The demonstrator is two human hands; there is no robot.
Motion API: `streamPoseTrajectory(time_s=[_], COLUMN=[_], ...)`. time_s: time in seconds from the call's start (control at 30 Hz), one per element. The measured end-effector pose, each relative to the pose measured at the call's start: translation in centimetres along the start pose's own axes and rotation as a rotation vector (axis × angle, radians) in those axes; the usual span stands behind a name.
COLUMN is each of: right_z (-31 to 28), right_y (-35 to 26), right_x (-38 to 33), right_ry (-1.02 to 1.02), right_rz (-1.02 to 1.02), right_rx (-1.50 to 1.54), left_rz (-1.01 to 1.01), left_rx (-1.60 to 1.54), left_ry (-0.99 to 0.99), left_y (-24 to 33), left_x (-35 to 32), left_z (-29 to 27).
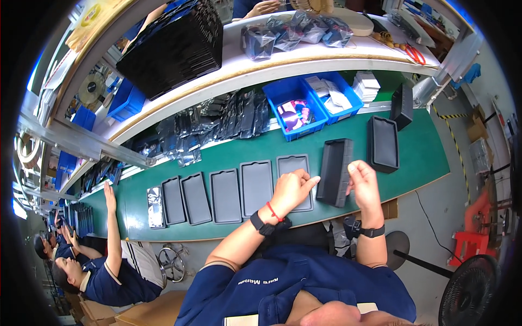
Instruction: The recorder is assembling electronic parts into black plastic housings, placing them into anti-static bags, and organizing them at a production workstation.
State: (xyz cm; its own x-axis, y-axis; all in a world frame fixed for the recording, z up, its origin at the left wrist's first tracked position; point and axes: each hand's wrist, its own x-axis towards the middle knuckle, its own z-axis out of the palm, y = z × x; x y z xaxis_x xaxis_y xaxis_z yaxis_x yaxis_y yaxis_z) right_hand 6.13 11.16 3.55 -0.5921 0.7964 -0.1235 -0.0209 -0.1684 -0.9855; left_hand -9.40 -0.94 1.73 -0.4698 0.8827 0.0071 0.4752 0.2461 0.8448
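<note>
At a green-topped workbench (370, 187), a worker in a navy short-sleeved shirt pinches the right-hand wall of a deep, black, rectangular plastic tray (329, 173) between the thumb and fingers of the bare right hand (364, 188). The tray is held slightly tilted just beyond the table's near edge side, its hollow in view; whether its notched flank belongs to one tray or several nested together, the view cannot settle. The left hand (291, 191), fingers curled and thumb extended, is apart from the right, on the tray's other side. Whether its thumb touches the tray, or the fingers grip anything, cannot be told.

Below the left hand lies a shallow, dark-grey rectangular plastic tray (292, 162), partly covered, the right-hand end of a row of five. Its neighbour, a wider-looking grey rimmed tray (256, 188), lies flat beside it.

Good handling here likely means a light grip on the rim, since thin walls could flex if squeezed. If trays are nested, one edge is best freed before lifting, with the other hand steadying the rest. Keeping the left wrist, with its black watch (263, 224), above the row should avoid nudging it out of line.
</note>
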Motion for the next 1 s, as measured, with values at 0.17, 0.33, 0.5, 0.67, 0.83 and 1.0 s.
streamPoseTrajectory(time_s=[0.17,0.33,0.5,0.67,0.83,1.0], right_z=[2.1,-1.2,-6.4,-9.0,-6.1,-1.6], right_y=[0.7,1.9,2.0,0.8,0.2,-0.2], right_x=[-0.4,0.7,3.1,3.4,1.8,0.3], right_ry=[-0.017,0.129,0.072,0.063,-0.106,-0.166], right_rz=[-0.380,-0.111,0.035,-0.004,-0.028,-0.131], right_rx=[-0.472,-0.176,0.087,0.024,-0.064,-0.283], left_rz=[0.042,-0.171,-0.222,-0.138,-0.209,0.126], left_rx=[-0.404,-0.702,-0.460,0.104,0.161,-0.104], left_ry=[-0.105,-0.067,-0.234,-0.158,-0.152,-0.072], left_y=[2.4,3.1,2.4,-0.3,-2.0,3.5], left_x=[0.7,1.0,2.2,2.3,1.7,1.4], left_z=[2.2,2.4,4.9,4.8,0.3,1.9])
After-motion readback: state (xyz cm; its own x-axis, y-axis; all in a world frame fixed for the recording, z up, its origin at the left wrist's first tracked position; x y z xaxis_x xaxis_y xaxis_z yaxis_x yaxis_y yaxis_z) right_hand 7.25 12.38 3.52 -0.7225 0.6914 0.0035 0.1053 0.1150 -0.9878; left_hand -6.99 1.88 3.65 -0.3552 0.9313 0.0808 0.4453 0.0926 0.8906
